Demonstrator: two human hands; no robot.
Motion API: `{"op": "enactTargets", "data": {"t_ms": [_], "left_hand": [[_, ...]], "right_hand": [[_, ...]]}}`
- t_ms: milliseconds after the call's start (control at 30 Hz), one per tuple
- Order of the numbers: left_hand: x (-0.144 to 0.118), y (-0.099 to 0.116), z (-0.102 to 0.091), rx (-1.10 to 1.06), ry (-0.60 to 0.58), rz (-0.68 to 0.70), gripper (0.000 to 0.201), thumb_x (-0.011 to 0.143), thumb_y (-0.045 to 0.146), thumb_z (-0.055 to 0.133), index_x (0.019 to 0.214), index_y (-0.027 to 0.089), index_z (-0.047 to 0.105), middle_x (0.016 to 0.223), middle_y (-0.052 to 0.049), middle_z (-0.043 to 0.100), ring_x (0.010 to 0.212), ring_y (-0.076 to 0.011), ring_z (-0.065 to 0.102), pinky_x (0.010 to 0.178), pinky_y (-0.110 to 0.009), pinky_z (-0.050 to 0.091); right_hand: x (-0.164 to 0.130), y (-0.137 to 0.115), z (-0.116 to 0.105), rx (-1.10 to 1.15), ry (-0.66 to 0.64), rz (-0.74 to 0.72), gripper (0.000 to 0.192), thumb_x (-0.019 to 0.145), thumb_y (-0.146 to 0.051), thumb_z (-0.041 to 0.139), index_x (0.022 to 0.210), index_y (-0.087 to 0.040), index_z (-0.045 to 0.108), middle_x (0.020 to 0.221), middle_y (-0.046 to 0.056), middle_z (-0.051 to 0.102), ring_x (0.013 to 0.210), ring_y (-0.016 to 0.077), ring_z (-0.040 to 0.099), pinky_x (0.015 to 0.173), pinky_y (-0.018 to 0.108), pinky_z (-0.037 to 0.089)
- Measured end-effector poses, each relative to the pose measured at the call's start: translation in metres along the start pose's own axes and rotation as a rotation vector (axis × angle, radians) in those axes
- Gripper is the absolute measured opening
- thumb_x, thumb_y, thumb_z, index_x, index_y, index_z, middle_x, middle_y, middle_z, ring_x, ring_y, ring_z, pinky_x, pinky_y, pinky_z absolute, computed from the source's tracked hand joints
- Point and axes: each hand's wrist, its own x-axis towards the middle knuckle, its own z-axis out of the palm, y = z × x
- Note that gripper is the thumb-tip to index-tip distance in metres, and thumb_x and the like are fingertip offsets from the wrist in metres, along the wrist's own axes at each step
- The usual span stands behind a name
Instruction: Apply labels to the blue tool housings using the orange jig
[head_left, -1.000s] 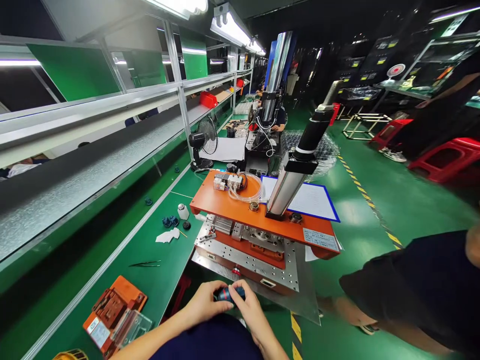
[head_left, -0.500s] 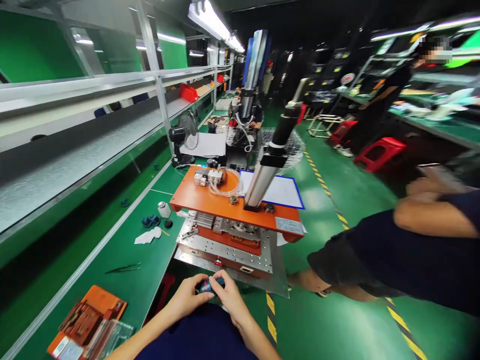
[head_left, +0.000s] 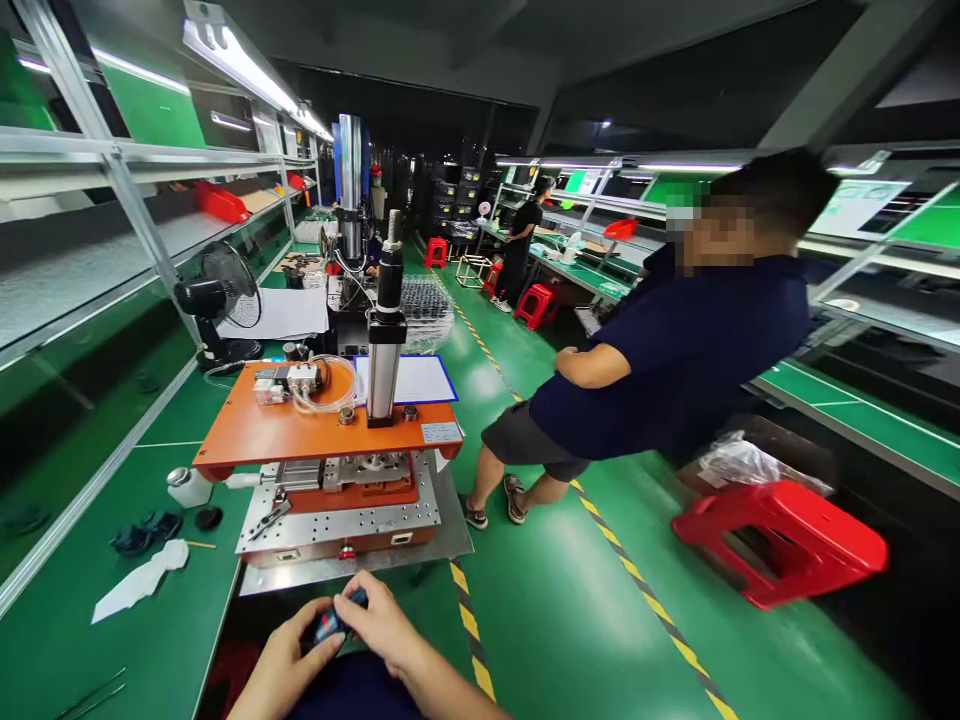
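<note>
A small dark blue part with a red mark (head_left: 328, 627) is held low in front of my body; its exact kind I cannot make out. My left hand (head_left: 287, 648) is closed around its left side, thumb below. From the right, the fingers of my right hand (head_left: 384, 622) pinch its upper end, partly covering it. Just beyond my hands stands a pneumatic press with an orange top plate (head_left: 262, 425) and an upright cylinder (head_left: 383, 370). A red button (head_left: 346, 551) sits on the front of its base.
On the green bench at left lie tweezers (head_left: 94, 695), a white cloth (head_left: 142, 582), dark blue parts (head_left: 146, 532) and a white bottle (head_left: 187, 487). A fan (head_left: 221, 295) stands behind. At right are a person in dark clothes (head_left: 675, 345) and a red stool (head_left: 795, 535).
My view has swung to the right, so bench and press appear further left. The person at right now shows nearly in full. Both hands still hold the blue part.
</note>
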Motion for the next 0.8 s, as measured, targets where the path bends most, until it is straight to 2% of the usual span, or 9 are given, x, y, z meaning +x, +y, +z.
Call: {"op": "enactTargets", "data": {"t_ms": [200, 333, 467, 600, 800], "left_hand": [[0.005, -0.014, -0.001, 0.062, -0.055, 0.007, 0.063, 0.074, 0.067, 0.068, 0.118, 0.023, 0.072, 0.120, -0.008, 0.075, 0.113, -0.0310, 0.069, 0.102, -0.036, 0.053], [0.006, -0.023, -0.001, 0.060, -0.020, 0.033, 0.060, 0.076, 0.065, 0.068, 0.117, 0.022, 0.072, 0.118, -0.008, 0.076, 0.112, -0.0300, 0.070, 0.101, -0.035, 0.053], [0.003, -0.023, -0.003, 0.055, -0.041, 0.034, 0.061, 0.074, 0.064, 0.070, 0.117, 0.020, 0.071, 0.120, -0.010, 0.075, 0.113, -0.0315, 0.069, 0.101, -0.038, 0.053], [-0.001, -0.016, -0.007, 0.063, -0.034, 0.051, 0.055, 0.077, 0.059, 0.069, 0.118, 0.022, 0.071, 0.122, -0.010, 0.074, 0.115, -0.0312, 0.068, 0.103, -0.040, 0.052], [-0.004, 0.018, -0.011, 0.161, -0.046, 0.082, 0.049, 0.073, 0.039, 0.074, 0.119, 0.022, 0.070, 0.119, -0.009, 0.075, 0.108, -0.0302, 0.070, 0.099, -0.041, 0.052]], "right_hand": [[-0.006, -0.003, -0.001, 0.002, 0.040, 0.022, 0.023, 0.081, -0.039, 0.073, 0.083, -0.019, 0.062, 0.075, -0.003, 0.054, 0.061, 0.0110, 0.048, 0.055, 0.022, 0.039], [-0.006, 0.000, 0.002, -0.042, 0.085, 0.009, 0.023, 0.079, -0.039, 0.074, 0.083, -0.019, 0.065, 0.076, -0.003, 0.057, 0.064, 0.0120, 0.050, 0.058, 0.023, 0.040], [-0.007, 0.001, 0.005, -0.049, 0.090, -0.004, 0.020, 0.079, -0.037, 0.074, 0.083, -0.019, 0.066, 0.073, -0.003, 0.057, 0.063, 0.0116, 0.050, 0.058, 0.022, 0.039], [-0.008, -0.002, 0.006, -0.060, 0.074, -0.020, 0.016, 0.082, -0.034, 0.070, 0.083, -0.018, 0.066, 0.072, -0.003, 0.059, 0.063, 0.0114, 0.052, 0.056, 0.021, 0.039], [-0.004, 0.003, 0.007, -0.154, 0.031, -0.082, 0.019, 0.089, -0.038, 0.064, 0.091, -0.019, 0.066, 0.078, -0.002, 0.064, 0.067, 0.0126, 0.058, 0.059, 0.022, 0.045]]}}
